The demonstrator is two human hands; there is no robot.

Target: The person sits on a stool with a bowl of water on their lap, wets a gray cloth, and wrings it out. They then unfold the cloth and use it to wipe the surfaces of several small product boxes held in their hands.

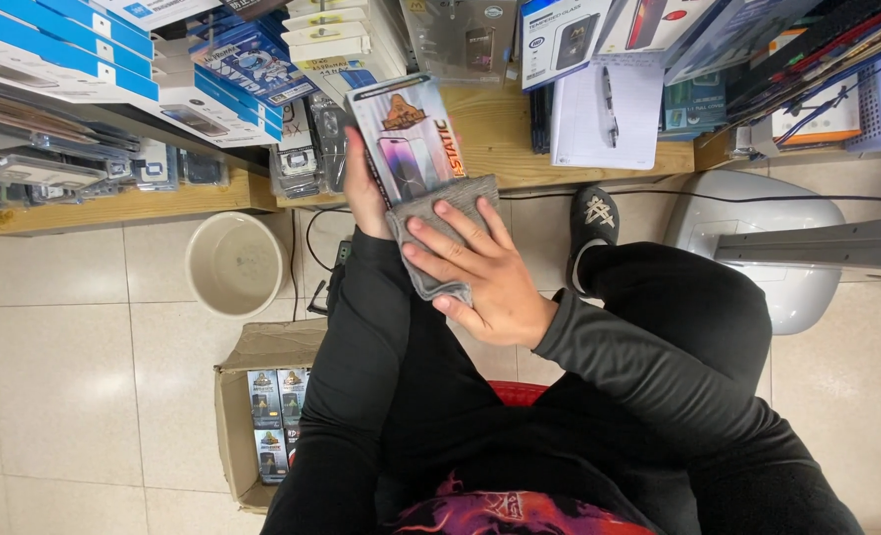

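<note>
Left hand (363,188) grips a screen-protector box (408,139); right hand (485,272), fingers spread flat, presses a grey cloth (430,213) against it

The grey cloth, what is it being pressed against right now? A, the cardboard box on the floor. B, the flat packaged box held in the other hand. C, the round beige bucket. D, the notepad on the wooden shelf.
B: the right hand presses the grey cloth onto the lower end of the flat packaged box, which the left hand holds up from behind.
</note>
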